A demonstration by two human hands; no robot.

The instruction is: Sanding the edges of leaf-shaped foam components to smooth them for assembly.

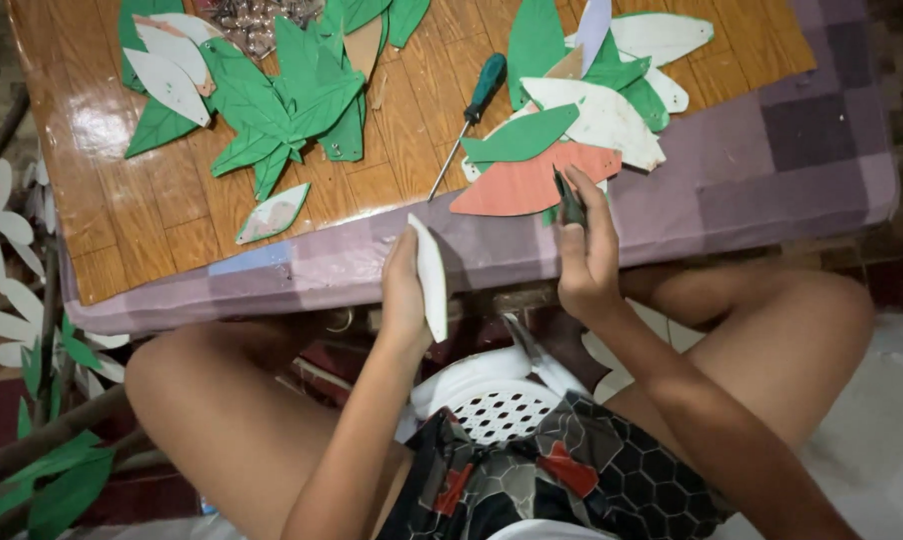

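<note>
i see my left hand [404,290] closed around a white leaf-shaped cutout [432,278], gripping it by its lower half so it stands on edge, tip up, just in front of the near edge of the surface [152,220]. my right hand [587,255] is clenched on a small dark green tool [571,201], thumb along it, its tip up against the bottom of an orange-red leaf cutout [527,185] that lies flat near the edge. i cannot tell what kind of tool it is.

on top of the orange-red piece rests a dark green leaf cutout [522,138], and behind that a heap of white and green leaf cutouts [622,90] overlapping each other. just left of this heap lies a screwdriver [469,120] with a teal handle, its shaft pointing toward me. further left sits a cluster of green leaves [287,100] joined into a star shape, with more white and green pieces beside it, and one pale leaf cutout [273,213] lies alone closer to me.

at the far edge, behind the cluster, i make out a container of small shiny pieces [257,20]; it is partly covered and too blurred to say what they are. the surface has a wood pattern with a purple checked cover [772,160] over its right and near edge.

below the hands, between my knees, is a white perforated plastic basket [497,405], part hidden by my dark patterned shorts [562,480]; i cannot see anything in it. on the floor to my left lie branches with white and green leaves [32,360].
</note>
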